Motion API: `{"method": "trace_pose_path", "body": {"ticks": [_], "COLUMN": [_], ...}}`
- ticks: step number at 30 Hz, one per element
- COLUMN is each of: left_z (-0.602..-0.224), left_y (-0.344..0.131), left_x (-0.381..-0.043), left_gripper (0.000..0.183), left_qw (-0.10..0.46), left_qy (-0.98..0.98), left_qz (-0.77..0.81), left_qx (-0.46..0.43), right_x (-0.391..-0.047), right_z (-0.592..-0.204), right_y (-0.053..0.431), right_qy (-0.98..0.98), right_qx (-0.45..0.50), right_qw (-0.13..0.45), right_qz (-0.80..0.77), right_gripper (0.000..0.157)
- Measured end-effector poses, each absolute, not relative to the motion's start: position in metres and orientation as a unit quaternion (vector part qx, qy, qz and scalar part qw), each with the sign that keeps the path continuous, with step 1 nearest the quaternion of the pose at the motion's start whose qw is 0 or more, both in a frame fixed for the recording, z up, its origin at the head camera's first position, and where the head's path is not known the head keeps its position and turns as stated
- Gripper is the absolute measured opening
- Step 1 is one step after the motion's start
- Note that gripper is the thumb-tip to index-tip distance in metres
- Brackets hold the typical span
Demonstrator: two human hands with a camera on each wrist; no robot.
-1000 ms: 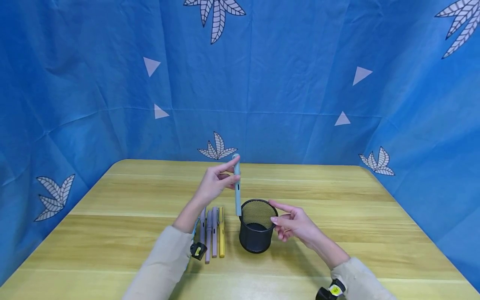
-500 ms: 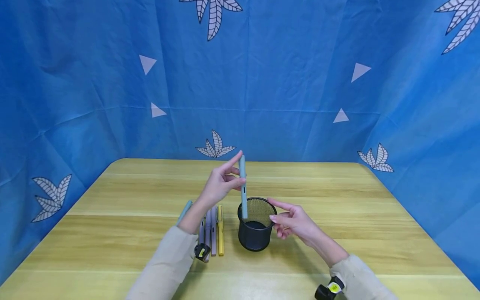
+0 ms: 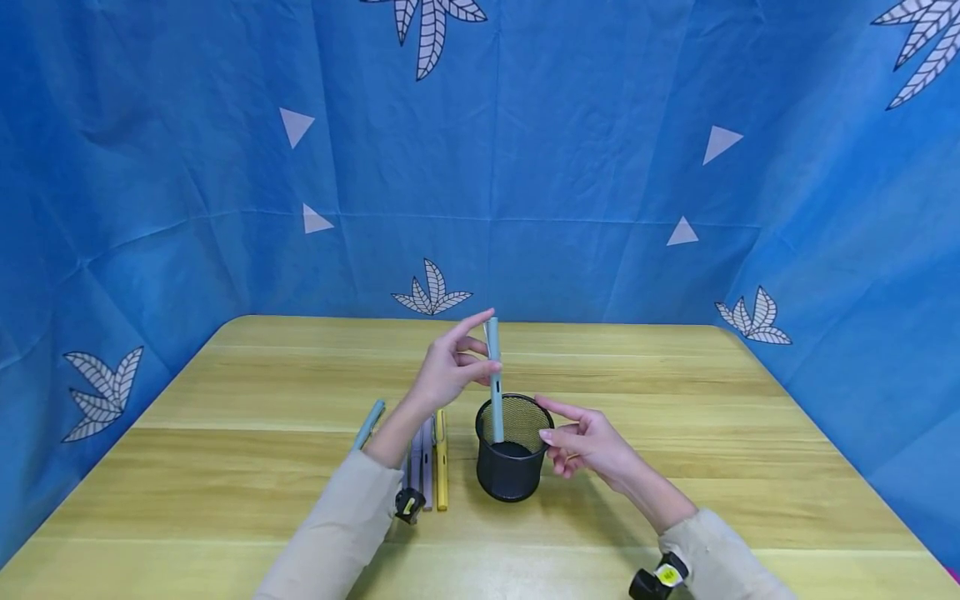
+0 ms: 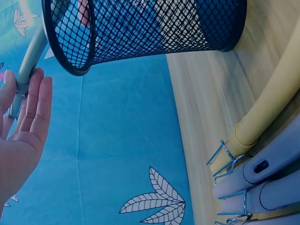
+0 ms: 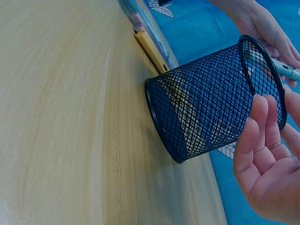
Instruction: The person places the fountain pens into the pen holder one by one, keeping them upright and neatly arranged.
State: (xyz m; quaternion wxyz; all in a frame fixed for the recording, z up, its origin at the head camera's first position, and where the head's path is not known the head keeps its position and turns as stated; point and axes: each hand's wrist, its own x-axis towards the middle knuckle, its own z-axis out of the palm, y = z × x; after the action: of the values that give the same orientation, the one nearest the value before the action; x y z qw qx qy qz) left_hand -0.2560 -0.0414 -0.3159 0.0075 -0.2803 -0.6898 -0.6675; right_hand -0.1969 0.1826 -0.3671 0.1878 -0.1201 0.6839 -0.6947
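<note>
My left hand [image 3: 446, 371] pinches a light blue-green pen [image 3: 496, 407] between thumb and fingers, index fingertip near its top. The pen stands nearly upright, its lower end inside the rim of a black mesh pen holder [image 3: 510, 477]. The left wrist view shows the pen's body [image 4: 33, 52] passing into the holder's opening. With thumb and index finger, my right hand [image 3: 588, 443] holds the holder's rim on the right side; its other fingers are curled beside the mesh wall [image 5: 206, 98]. The holder stands upright on the table.
Left of the holder lie a yellow pen [image 3: 442, 467] and several purple pens [image 3: 427, 471], side by side. Another blue-green pen [image 3: 368, 423] is partly hidden by my left forearm. A blue patterned cloth [image 3: 525, 167] hangs behind the wooden table [image 3: 675, 400].
My left hand has moved right and slightly down, bringing the pen from beside the holder's left rim to inside its opening. The right hand keeps its hold on the rim.
</note>
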Motion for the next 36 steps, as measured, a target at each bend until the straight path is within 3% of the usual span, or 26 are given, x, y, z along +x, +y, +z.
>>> {"method": "trace_pose_path", "body": {"ticks": [9,16,36], "left_z": [-0.302,-0.322,-0.331], "left_y": [-0.037,-0.035,-0.028], "left_x": [-0.239,-0.253,-0.248], "left_gripper": [0.055,0.056,0.040], "left_qw": [0.018,0.023,0.029], "left_qy": [-0.701,-0.712,-0.750], "left_qz": [-0.653,-0.643,-0.586], "left_qx": [-0.285,-0.281,-0.304], "right_x": [-0.197,-0.197,-0.198], "right_z": [-0.368,-0.367,-0.369], "right_y": [0.182,0.182,0.183], "right_qy": [0.682,0.682,0.686], "right_qx": [-0.123,-0.123,-0.124], "right_qw": [0.185,0.186,0.190], "right_qz": [-0.697,-0.696,-0.692], "right_gripper": [0.062,0.063,0.062]}}
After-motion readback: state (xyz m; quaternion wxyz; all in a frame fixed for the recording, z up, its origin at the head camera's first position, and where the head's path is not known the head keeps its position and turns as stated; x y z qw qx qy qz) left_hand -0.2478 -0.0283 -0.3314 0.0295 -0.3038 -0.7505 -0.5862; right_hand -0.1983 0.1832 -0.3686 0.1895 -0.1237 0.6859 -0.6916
